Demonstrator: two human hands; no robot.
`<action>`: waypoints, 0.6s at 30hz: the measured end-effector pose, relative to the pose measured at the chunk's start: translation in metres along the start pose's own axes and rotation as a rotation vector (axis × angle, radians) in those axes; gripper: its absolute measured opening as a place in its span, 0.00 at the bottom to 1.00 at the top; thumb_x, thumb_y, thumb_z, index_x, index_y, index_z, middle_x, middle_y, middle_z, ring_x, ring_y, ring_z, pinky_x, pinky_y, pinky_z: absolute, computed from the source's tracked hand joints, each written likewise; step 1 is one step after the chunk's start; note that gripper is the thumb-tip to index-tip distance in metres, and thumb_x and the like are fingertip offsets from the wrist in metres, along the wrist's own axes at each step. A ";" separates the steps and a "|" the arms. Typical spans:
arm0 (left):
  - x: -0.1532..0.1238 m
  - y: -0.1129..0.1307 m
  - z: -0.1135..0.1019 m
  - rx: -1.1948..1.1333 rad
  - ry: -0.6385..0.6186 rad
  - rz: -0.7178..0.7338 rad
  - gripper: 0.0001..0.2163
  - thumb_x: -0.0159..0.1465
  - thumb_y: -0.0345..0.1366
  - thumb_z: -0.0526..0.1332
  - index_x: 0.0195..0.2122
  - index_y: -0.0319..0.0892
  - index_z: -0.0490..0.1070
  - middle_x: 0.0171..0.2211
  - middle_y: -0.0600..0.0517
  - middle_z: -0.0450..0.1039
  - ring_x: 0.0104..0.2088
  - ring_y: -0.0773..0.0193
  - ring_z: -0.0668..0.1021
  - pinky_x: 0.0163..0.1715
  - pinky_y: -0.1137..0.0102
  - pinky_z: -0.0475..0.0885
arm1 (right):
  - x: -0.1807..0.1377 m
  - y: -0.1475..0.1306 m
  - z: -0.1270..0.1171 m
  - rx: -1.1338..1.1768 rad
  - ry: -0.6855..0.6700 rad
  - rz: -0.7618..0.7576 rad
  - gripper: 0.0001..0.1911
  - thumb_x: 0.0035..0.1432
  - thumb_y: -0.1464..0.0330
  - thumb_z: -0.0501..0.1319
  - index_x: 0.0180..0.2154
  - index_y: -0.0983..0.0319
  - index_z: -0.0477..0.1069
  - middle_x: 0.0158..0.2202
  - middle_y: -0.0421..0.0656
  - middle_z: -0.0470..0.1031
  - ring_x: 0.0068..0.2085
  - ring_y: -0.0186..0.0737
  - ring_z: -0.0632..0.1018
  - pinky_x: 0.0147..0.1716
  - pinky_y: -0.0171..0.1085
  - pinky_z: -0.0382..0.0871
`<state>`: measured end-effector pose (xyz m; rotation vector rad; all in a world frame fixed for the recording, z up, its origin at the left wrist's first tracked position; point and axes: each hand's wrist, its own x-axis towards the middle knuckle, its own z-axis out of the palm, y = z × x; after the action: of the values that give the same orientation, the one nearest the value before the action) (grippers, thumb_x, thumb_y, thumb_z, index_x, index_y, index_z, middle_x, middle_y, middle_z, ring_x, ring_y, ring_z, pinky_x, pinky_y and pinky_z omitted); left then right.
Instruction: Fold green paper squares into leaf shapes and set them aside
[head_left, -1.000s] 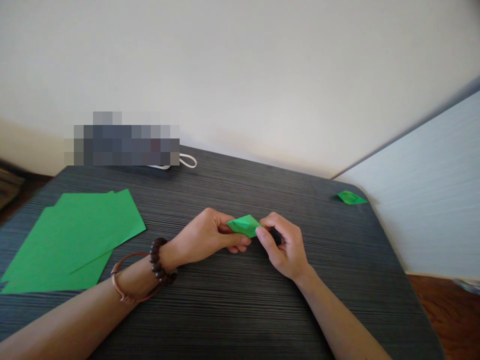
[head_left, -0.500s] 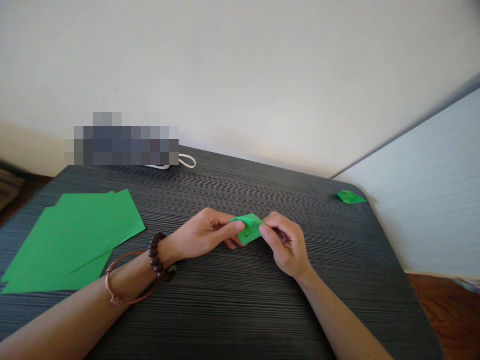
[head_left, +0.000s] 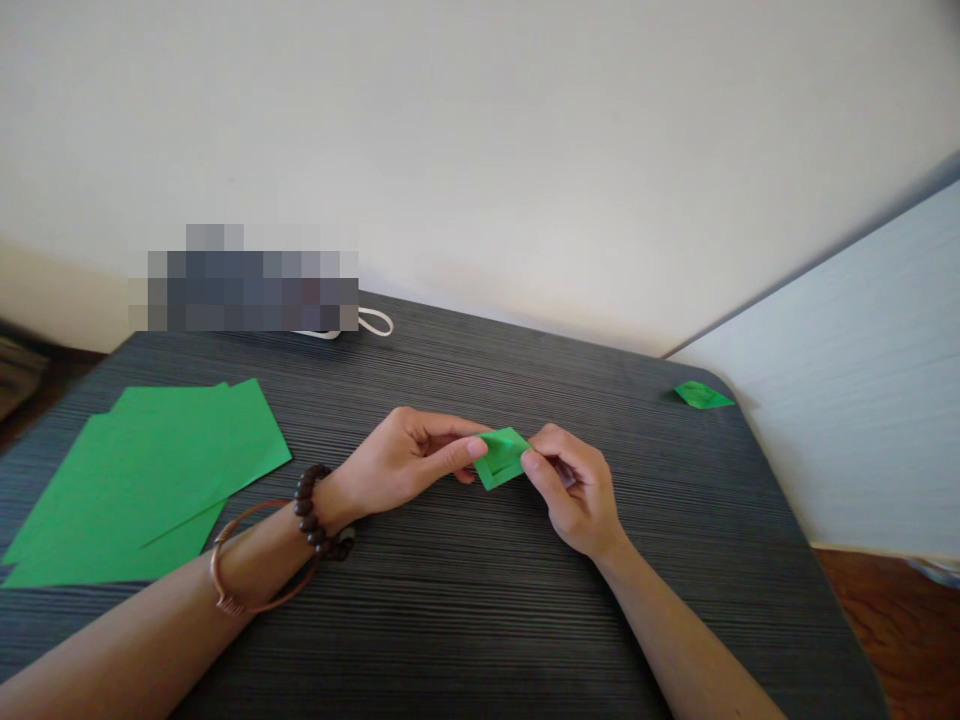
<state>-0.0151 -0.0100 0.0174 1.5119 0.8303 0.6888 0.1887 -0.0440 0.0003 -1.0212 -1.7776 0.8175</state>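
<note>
Between my two hands is a small piece of folded green paper, its creased inner side facing up toward me. My left hand pinches its left corner, thumb on top and fingers underneath, partly hidden. At the right corner my right hand grips it between thumb and curled forefinger. Both hands are above the middle of the dark table. A bead bracelet and a copper-coloured bangle circle my left wrist and forearm.
Several overlapping green paper sheets lie on the left of the table. Another folded green paper piece rests near the far right corner. At the back left is a blurred-out object beside a white loop. A pale panel stands on the right.
My left thumb has drawn back slightly leftward to the paper's corner, and the left fingers have straightened some beneath it. More of the folded paper's inner side shows. My right hand stays nearly still.
</note>
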 end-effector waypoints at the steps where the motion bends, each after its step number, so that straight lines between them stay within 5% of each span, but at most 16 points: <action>1: 0.000 0.000 0.000 -0.009 0.013 -0.008 0.12 0.61 0.37 0.59 0.42 0.37 0.76 0.32 0.49 0.79 0.28 0.67 0.78 0.29 0.75 0.74 | 0.000 0.000 0.000 -0.012 -0.001 -0.006 0.06 0.58 0.72 0.56 0.27 0.62 0.65 0.23 0.37 0.63 0.25 0.31 0.64 0.26 0.34 0.58; 12: -0.002 -0.002 -0.002 0.155 0.023 0.009 0.13 0.62 0.39 0.58 0.40 0.38 0.77 0.28 0.50 0.79 0.28 0.65 0.78 0.29 0.74 0.73 | 0.002 -0.002 0.001 -0.126 0.004 -0.075 0.06 0.58 0.72 0.56 0.28 0.61 0.67 0.24 0.38 0.65 0.25 0.32 0.66 0.26 0.35 0.61; 18: -0.003 -0.002 0.003 -0.003 -0.086 -0.103 0.16 0.56 0.40 0.64 0.44 0.40 0.75 0.32 0.53 0.79 0.29 0.65 0.78 0.28 0.75 0.71 | 0.002 -0.003 0.003 -0.143 0.008 -0.089 0.05 0.57 0.73 0.56 0.29 0.61 0.67 0.24 0.38 0.66 0.25 0.32 0.67 0.25 0.34 0.62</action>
<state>-0.0150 -0.0141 0.0149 1.4754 0.8356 0.5456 0.1844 -0.0442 0.0018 -1.0278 -1.8826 0.6380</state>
